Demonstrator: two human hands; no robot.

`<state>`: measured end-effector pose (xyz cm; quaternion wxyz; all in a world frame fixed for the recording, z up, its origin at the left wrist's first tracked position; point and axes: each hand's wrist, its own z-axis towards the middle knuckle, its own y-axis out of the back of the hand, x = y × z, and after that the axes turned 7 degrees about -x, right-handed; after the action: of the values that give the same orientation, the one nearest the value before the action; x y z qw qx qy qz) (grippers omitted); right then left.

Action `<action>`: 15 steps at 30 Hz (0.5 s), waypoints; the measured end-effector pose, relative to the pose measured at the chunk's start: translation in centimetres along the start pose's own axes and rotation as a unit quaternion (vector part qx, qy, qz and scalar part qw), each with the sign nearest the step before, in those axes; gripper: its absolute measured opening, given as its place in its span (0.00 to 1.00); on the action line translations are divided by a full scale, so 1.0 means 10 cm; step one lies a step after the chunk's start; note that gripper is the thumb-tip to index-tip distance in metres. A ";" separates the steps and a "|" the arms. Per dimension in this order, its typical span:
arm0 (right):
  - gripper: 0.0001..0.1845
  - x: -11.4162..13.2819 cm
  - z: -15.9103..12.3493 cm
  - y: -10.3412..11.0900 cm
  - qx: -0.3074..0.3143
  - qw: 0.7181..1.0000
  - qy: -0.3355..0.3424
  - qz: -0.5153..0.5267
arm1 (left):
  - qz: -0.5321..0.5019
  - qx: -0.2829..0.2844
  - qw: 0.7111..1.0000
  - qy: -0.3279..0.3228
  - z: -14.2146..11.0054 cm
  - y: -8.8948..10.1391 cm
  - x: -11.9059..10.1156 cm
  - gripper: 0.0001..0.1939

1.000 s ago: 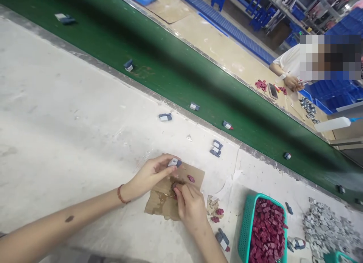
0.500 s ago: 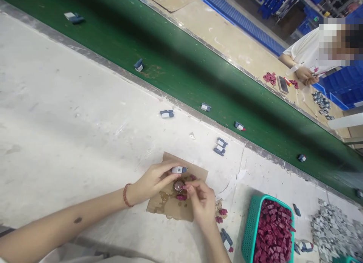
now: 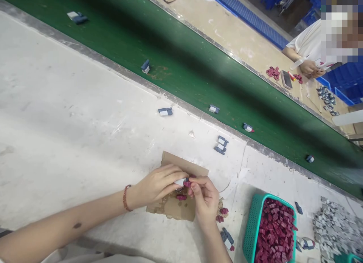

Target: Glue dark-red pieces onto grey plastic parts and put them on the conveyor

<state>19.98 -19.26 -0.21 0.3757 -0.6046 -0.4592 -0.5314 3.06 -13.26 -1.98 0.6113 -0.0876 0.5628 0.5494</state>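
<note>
My left hand (image 3: 159, 184) pinches a small grey-and-blue plastic part (image 3: 179, 182) between thumb and fingers. Against the end of that part, my right hand (image 3: 206, 200) grips a little dark red plastic piece (image 3: 186, 183) with its fingertips. Both hands are over a stained brown cardboard sheet (image 3: 181, 213), where another red piece (image 3: 181, 197) lies. A small round dish on the cardboard is mostly hidden under my left fingers. To the right of my right hand, a few red pieces (image 3: 224, 211) rest on a small scrap.
A teal basket (image 3: 249, 229) full of red pieces stands at right, beside a heap of grey pieces (image 3: 334, 225). Blue-and-grey parts (image 3: 221, 145) lie on the white table. Beyond it runs a green conveyor belt (image 3: 181, 81) carrying similar parts. Across it, a co-worker's hands (image 3: 311, 69) handle something small.
My left hand has brought the grey-and-blue part down and right, and my right hand has raised the red piece from the round dish to meet it. Parts on the belt have shifted right.
</note>
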 end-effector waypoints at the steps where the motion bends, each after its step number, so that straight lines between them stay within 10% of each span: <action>1: 0.14 -0.01 0.00 0.00 0.000 1.000 0.006 -0.006 | 0.004 0.000 1.000 -0.004 0.00 0.00 0.00 0.16; 15: 0.07 0.14 0.00 0.02 0.019 0.997 0.000 -0.077 | 0.017 0.015 0.999 -0.035 0.00 0.01 -0.04 0.14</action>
<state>20.21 -19.12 1.20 0.3454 -0.5602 -0.5144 -0.5499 3.09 -13.43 -1.58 0.6223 -0.0493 0.5509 0.5539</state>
